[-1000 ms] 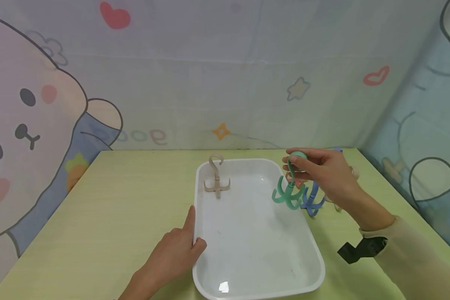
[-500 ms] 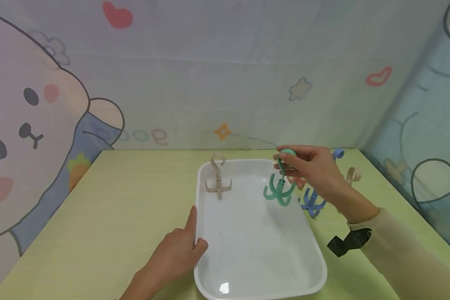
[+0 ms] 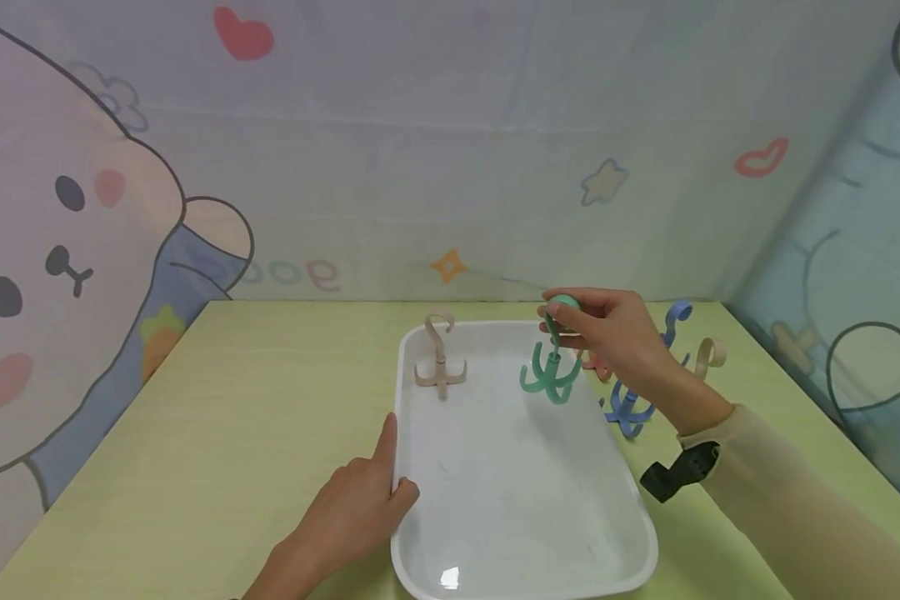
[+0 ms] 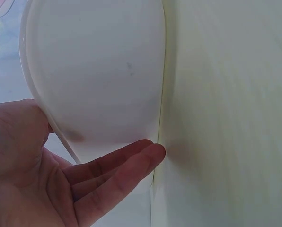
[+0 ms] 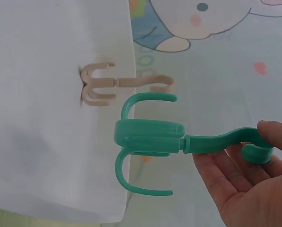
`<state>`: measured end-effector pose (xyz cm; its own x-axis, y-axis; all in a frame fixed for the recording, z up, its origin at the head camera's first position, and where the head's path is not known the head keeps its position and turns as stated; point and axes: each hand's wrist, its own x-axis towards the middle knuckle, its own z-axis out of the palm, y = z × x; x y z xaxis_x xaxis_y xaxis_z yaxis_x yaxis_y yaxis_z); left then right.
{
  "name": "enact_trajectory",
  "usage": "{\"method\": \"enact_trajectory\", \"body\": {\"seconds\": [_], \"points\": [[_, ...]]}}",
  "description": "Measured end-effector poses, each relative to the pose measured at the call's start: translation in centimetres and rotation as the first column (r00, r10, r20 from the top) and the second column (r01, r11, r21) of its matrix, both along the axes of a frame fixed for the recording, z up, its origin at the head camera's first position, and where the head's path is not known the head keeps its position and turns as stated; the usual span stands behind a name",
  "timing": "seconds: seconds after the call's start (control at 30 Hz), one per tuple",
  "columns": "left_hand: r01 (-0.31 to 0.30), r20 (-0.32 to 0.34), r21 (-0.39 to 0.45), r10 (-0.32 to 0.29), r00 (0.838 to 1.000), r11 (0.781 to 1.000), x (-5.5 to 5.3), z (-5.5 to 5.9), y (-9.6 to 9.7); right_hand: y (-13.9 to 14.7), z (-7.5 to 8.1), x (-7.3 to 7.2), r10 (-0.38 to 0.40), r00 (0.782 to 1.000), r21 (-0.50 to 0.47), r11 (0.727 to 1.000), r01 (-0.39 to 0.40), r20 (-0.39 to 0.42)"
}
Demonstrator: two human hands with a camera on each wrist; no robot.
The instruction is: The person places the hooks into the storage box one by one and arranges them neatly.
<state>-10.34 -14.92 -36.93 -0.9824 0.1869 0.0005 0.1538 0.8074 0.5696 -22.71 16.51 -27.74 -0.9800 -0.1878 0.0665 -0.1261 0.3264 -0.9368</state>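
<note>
A green multi-prong hanging hook hangs prongs down from my right hand, which pinches its curved top between thumb and fingers. It is held above the right side of a white tray, apart from the tray floor. In the right wrist view the green hook shows its stem and curved prongs. A beige hook of the same kind stands upright at the tray's far left corner. My left hand holds the tray's left side, thumb over the rim and fingers along the outer wall.
Right of the tray, on the pale green table, stand a blue hook, another blue one and a beige one. A red-pink hook is partly hidden behind my right hand. A cartoon-printed cloth rises behind the table.
My right hand has moved left with the green hook, bringing it farther over the tray. More of the hooks at the right now show. My left hand stays on the tray's side.
</note>
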Motion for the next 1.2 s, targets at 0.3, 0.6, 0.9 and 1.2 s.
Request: {"method": "enact_trajectory", "body": {"seconds": [0.3,0.6,0.9,1.2], "points": [[-0.007,0.008,-0.013,0.007,1.000,1.000,-0.1,-0.1,0.0,-0.7,-0.3,-0.9,-0.010,1.000,0.024,1.000,0.010,-0.009],[-0.011,-0.013,-0.021,0.011,1.000,1.000,-0.2,-0.2,-0.1,-1.7,-0.7,-1.8,-0.028,1.000,-0.016,0.999,0.028,0.006],[-0.012,-0.009,-0.017,0.012,1.000,1.000,-0.2,0.0,0.0,-2.2,-1.6,-3.1,-0.015,1.000,-0.107,0.994,0.015,-0.002],[-0.011,-0.006,-0.013,0.011,1.000,1.000,-0.1,0.0,0.0,-2.9,-2.0,-3.8,-0.038,0.999,-0.101,0.994,0.039,0.018]]}}
